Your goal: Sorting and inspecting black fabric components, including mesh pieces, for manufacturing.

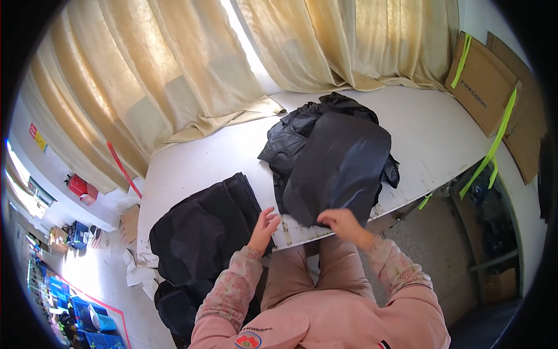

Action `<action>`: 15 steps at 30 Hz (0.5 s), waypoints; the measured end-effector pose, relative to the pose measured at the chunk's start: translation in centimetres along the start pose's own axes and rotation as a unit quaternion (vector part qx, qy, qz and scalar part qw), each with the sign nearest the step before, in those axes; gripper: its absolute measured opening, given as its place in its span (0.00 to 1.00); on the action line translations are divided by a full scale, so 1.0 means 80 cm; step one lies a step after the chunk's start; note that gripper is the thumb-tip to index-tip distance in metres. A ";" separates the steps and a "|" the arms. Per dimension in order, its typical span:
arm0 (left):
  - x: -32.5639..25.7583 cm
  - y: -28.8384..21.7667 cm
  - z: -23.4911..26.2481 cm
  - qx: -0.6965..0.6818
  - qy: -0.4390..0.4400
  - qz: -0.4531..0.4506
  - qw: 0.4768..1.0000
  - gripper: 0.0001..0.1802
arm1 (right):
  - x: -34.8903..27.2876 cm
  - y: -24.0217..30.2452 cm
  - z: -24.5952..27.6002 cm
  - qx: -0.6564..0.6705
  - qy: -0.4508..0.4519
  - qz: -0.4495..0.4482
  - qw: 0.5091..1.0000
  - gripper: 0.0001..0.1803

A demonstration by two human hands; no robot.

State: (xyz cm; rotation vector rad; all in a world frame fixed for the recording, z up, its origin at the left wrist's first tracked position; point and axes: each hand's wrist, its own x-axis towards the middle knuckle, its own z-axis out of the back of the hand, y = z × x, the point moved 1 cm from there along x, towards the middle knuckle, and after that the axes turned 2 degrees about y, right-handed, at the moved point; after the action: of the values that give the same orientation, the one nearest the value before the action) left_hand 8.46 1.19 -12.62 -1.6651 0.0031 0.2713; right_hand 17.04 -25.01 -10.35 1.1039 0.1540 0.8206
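Black sheet (343,163) ahead of 2 hands (344,225), right touching near edge.

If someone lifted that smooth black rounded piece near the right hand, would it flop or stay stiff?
The black piece probably holds some shape, since it lies nearly smooth over the crumpled black plastic. Its soft sheen hints it might slide easily. Lying flat, it seems unlikely to roll.

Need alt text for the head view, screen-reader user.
A person's right hand is at the near edge of a smooth black sheet lying over crumpled black material on a white table; the open left hand is beside a pile of black pieces. Beige curtains hang behind; cardboard stands at right.
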 end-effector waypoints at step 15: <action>-0.106 0.043 -0.184 0.256 0.297 -0.142 0.909 0.27 | -0.006 -0.006 -0.002 -0.160 -0.090 -0.173 0.968 0.46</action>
State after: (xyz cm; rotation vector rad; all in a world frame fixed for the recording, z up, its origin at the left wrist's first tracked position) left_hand 2.26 -15.00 -13.18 -1.1450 0.2658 -0.4375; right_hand 16.87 -25.34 -10.97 0.8101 0.0571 0.4105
